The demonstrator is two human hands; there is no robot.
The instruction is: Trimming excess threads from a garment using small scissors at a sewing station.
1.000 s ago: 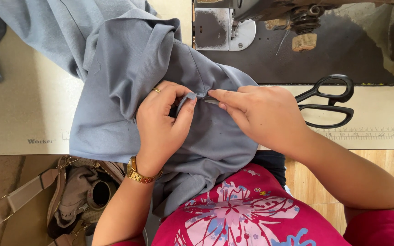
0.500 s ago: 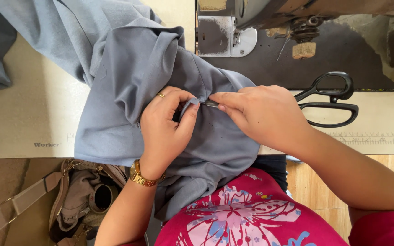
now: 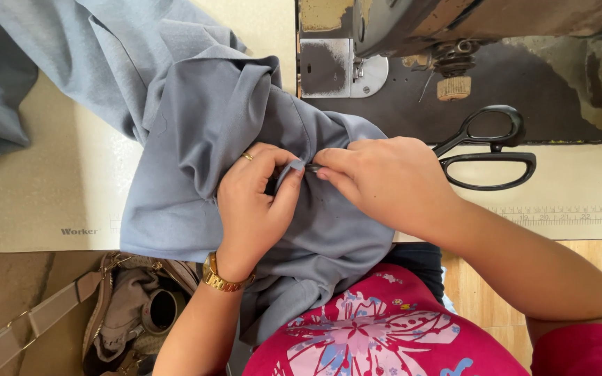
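Two hands pinched on grey-blue cloth (image 3: 196, 139) at the bench (image 3: 36, 202).
Left hand (image 3: 252, 202) and right hand (image 3: 384, 177) fingers are closed on one fold; black scissors (image 3: 489, 150) lie just beside the right hand.

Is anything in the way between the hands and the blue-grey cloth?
Nothing visible is. The left hand and the right hand both pinch a fold of the blue-grey cloth directly. The black scissors lie off beside the right hand.

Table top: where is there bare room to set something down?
Bare table lies left of the grey-blue fabric, and a strip runs right of the black scissors. The centre is crowded: left hand and right hand pinch the fabric under the sewing machine.
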